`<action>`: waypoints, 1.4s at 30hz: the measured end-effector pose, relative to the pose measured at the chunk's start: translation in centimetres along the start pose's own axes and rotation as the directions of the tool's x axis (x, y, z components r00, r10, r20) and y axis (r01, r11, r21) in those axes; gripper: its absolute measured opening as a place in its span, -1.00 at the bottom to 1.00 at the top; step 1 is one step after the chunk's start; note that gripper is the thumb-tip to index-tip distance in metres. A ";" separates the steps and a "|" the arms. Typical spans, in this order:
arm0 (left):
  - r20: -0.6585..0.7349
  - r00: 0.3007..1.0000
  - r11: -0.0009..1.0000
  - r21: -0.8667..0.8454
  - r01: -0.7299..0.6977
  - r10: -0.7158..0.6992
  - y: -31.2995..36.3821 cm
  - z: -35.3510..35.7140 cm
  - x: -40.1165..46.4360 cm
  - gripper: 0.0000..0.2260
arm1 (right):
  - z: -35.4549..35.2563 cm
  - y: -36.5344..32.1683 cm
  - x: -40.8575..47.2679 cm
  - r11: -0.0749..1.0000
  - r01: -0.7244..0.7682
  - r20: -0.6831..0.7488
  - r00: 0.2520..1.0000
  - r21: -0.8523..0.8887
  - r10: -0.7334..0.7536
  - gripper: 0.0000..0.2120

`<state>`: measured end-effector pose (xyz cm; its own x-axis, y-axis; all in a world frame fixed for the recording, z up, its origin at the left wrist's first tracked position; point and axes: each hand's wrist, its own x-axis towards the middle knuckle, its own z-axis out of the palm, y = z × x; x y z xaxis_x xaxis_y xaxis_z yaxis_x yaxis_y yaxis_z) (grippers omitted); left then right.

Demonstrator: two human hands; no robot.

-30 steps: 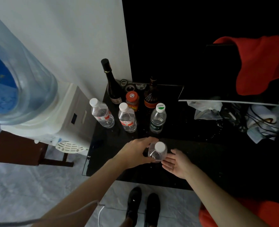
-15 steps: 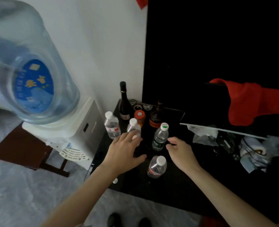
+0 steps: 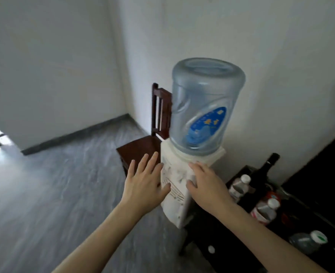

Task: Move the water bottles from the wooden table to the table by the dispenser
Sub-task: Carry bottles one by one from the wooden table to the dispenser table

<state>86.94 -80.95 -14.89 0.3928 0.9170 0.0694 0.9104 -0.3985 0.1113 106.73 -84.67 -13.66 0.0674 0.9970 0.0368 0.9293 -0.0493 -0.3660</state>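
My left hand is empty, fingers straight, in front of the white water dispenser. My right hand is also empty, with relaxed fingers over the dispenser's right front. On the black table at the right stand clear water bottles: one with a white cap, one with a red label, one with a green-marked cap. A fourth bottle's white cap shows below my right forearm. The wooden table is out of view.
A blue water jug tops the dispenser. A dark wooden chair stands behind it against the wall. A dark wine bottle and an orange-capped jar share the black table. Grey floor spreads to the left.
The view has swung left and up, from the black table to the dispenser and floor. Both hands let go of the bottle set down there and lifted away empty.
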 end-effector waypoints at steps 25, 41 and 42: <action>-0.154 0.279 0.279 0.018 0.960 -0.948 -31.8 -10.0 -42.2 -0.32 | 16.8 -53.7 -9.5 0.413 0.884 0.360 0.319 0.221 -0.877 -0.35; -0.151 0.004 0.024 -0.131 0.991 -0.988 -32.8 -9.4 -41.3 -0.38 | 19.8 -59.3 -7.2 0.178 0.927 0.376 0.044 0.330 -0.926 -0.36; -0.148 -0.005 0.015 -0.131 0.991 -0.989 -33.5 -9.5 -41.4 -0.37 | 20.1 -60.0 -6.9 0.176 0.925 0.375 0.041 0.336 -0.926 -0.36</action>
<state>38.92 -105.72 -12.04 -0.9214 0.3870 0.0359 0.3860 0.9005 0.2002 43.24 -87.41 -10.68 -0.9941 0.1081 -0.0081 0.1044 0.9337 -0.3426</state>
